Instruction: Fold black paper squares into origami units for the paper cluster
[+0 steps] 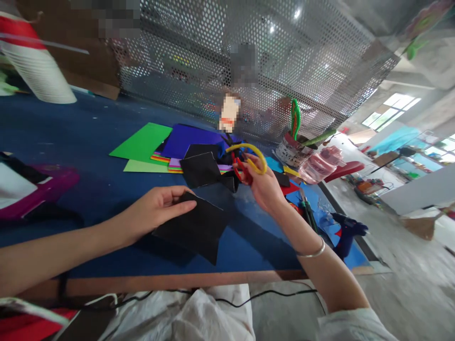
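My left hand (167, 208) pinches the upper left edge of a black sheet of paper (199, 225) between thumb and fingers, a little above the blue tabletop. In my right hand (265, 187) are scissors (263, 158) with yellow and red handles, their dark tips pointing away from me and apart from the held sheet. Cut black paper pieces (201, 170) lie between the two hands. Behind them is a spread of coloured sheets, with a green one (144, 142) and a dark blue one (192, 139) on top.
A perforated metal screen (199, 61) borders the table's far side. To the right stand a tool pot (293, 149), a pink clear container (322, 163) and a dark blue glue gun (348, 232). A purple object (59, 184) sits left; a white roll (42, 71) stands behind.
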Demonstrator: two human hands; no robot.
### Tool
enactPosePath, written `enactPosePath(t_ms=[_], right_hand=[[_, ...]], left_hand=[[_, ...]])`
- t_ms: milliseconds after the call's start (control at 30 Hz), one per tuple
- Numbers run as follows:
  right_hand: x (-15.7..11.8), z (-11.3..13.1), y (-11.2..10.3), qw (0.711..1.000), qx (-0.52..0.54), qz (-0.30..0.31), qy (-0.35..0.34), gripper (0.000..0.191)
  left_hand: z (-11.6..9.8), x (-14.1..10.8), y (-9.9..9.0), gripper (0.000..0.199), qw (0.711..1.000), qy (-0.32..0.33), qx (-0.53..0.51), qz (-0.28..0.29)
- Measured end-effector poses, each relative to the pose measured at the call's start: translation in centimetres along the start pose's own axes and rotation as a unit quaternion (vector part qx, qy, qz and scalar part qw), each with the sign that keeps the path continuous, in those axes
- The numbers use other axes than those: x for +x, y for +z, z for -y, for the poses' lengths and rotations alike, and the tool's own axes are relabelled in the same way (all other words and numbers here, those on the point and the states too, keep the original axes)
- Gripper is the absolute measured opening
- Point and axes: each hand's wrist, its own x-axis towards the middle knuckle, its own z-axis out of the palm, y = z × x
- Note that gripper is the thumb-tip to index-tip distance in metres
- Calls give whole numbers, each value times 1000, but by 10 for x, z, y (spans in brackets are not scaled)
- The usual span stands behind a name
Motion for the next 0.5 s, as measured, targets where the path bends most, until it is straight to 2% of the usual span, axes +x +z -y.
enactPosePath(t_ms=[133, 200, 267, 333, 433, 500], right_hand=[[-15, 10, -14, 995, 40, 57, 68, 60], [-20, 13, -18, 993, 25, 93, 68, 58], [-24, 12, -20, 991, -14, 122, 48, 51], [-26, 7, -20, 990, -55, 125, 21, 59], [-28, -2, -20, 985, -147, 73, -50, 64], [-31, -6, -22, 959, -251, 47, -122, 54]], left_hand=[[-4, 6, 0, 40, 1000, 23, 0, -13], [-8, 9, 0, 39, 999, 31, 8, -22], [-12, 11, 2, 38, 999, 37, 18, -28], [-15, 13, 3, 37, 998, 40, 22, -32], [-19, 15, 4, 37, 998, 46, 26, -39], [-19, 17, 3, 37, 997, 51, 27, -46]])
